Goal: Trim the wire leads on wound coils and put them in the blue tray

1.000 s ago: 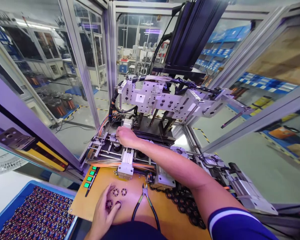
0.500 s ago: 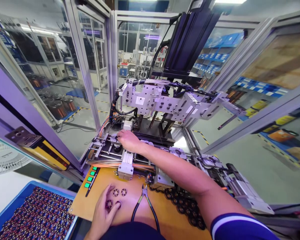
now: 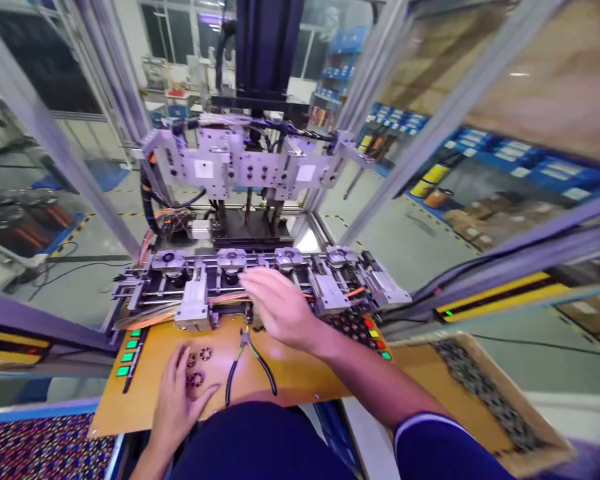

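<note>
My left hand [image 3: 176,397] rests on the orange board [image 3: 300,380], thumb and fingers apart, beside a few small round cores [image 3: 197,379]. Another core [image 3: 206,354] lies just beyond its fingertips. Over the front of the metal fixture [image 3: 195,303] is my right hand [image 3: 280,310], its fingers extended and near the second round station [image 3: 231,261]; I see nothing held in it. Pliers [image 3: 245,340] with black handles lie on the board between the hands, jaws pointing away. Dark rings [image 3: 353,325] are partly hidden behind my right forearm.
A blue tray [image 3: 114,460] full of small cores stands at the lower left. At the right is a cardboard box [image 3: 555,447] with grey parts. Green buttons [image 3: 126,363] line the board's left side. A plated machine head [image 3: 250,167] hangs above the fixture.
The view has swung right. My right hand has moved from the leftmost station towards the front of the second one. My left hand has spread, and one fewer core shows beside it.
</note>
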A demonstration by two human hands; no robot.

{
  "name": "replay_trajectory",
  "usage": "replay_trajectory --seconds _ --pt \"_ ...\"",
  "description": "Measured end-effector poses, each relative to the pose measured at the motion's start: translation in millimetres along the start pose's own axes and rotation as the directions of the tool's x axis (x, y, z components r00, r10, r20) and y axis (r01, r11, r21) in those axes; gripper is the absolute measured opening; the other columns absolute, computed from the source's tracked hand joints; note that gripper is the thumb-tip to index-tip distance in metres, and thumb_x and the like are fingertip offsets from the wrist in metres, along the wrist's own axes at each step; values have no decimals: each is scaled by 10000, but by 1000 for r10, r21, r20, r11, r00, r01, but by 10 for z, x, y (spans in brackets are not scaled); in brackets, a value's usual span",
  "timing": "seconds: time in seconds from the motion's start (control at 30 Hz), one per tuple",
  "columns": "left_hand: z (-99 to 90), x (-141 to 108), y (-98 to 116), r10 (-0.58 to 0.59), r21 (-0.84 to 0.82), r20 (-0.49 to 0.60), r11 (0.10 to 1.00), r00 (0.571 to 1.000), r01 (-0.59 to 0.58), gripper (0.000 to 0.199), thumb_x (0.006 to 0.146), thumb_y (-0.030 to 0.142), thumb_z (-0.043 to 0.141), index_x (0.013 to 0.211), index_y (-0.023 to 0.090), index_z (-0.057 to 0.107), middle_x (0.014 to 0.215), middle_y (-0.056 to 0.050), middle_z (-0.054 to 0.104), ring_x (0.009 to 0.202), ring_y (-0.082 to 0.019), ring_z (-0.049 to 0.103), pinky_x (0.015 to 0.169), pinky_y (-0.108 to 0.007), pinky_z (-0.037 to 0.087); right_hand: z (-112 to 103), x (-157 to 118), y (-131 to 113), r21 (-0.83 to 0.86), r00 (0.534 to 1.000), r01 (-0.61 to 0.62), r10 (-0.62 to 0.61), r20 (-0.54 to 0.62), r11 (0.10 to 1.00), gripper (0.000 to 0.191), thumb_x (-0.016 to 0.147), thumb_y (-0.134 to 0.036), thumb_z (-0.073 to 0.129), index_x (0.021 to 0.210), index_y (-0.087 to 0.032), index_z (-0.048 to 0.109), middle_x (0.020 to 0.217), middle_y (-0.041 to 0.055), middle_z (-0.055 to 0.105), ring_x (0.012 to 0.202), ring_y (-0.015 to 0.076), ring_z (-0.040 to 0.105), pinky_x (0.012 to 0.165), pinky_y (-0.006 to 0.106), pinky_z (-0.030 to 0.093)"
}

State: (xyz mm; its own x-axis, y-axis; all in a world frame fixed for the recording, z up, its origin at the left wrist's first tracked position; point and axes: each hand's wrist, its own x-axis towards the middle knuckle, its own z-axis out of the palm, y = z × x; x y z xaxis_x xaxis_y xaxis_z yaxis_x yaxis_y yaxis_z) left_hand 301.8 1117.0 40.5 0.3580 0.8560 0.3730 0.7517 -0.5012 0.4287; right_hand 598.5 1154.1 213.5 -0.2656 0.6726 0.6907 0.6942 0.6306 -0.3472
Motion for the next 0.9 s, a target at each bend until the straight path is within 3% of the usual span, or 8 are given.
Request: replay_trajectory --seconds 0.13,0.23,0.37,0.5,0.6,0.67,0.77,0.9 --pt "46 158 20 30 80 -38 996 999 -27 836 867 584 588 1519 168 271 1445 -255 452 1319 -428 487 1033 -614 454 -392 -1068 7 -74 946 -284 267 -185 956 294 946 -100 493 1162 -206 660 1015 101 709 986 220 659 891 424 564" --pt "37 253 48 28 103 -49 994 998 -22 815 882 612 538 1502 140 300 1417 -261 471 1295 -432 500 1023 -619 458 -302 -1670 141 -116 891 -446 429 -148 887 204 952 -153 516 1031 -189 701 914 96 704 862 222 661 795 412 575" --pt "-61 245 108 7 103 -40 995 999 -3 890 835 677 555 1482 106 336 1384 -264 493 1261 -431 523 1027 -613 461 3 -2059 295 -110 824 -566 566 -32 817 98 909 -192 622 958 -151 697 966 84 684 929 220 632 847 422 549" --pt "-281 147 199 -61 102 -88 992 994 69 894 816 691 563 1450 85 395 1342 -261 532 1249 -444 529 1042 -641 438 143 -2083 309 -19 762 -648 648 -4 762 81 902 -135 604 872 -140 679 999 82 652 990 226 594 901 453 505" --pt "-472 181 403 -160 31 -97 986 982 164 808 804 658 604 1407 137 467 1301 -221 596 1181 -411 594 998 -623 485 88 -1912 132 124 759 -646 651 3 753 165 892 -105 569 845 -179 709 985 113 638 977 253 579 899 475 503" --pt "-570 287 637 -180 -105 27 978 983 182 667 815 610 629 1335 199 554 1201 -157 687 1060 -349 677 915 -539 564 22 -1710 -75 262 784 -602 620 17 754 152 901 -158 596 902 -224 733 1004 106 625 984 248 588 880 438 529" --pt "-657 516 1046 -25 -396 294 907 955 146 497 836 523 660 1244 240 659 1006 -81 775 910 -260 741 838 -393 615 -41 -1347 -401 478 827 -509 561 38 716 79 907 -268 658 914 -263 737 1039 80 622 994 213 624 849 360 561" --pt "-718 740 1411 34 -533 268 838 963 119 376 841 442 695 1160 247 731 1002 -70 792 877 -235 753 843 -359 618 -11 -992 -614 673 854 -413 517 53 614 79 915 -311 663 912 -269 730 1059 77 629 1022 204 637 899 362 552"
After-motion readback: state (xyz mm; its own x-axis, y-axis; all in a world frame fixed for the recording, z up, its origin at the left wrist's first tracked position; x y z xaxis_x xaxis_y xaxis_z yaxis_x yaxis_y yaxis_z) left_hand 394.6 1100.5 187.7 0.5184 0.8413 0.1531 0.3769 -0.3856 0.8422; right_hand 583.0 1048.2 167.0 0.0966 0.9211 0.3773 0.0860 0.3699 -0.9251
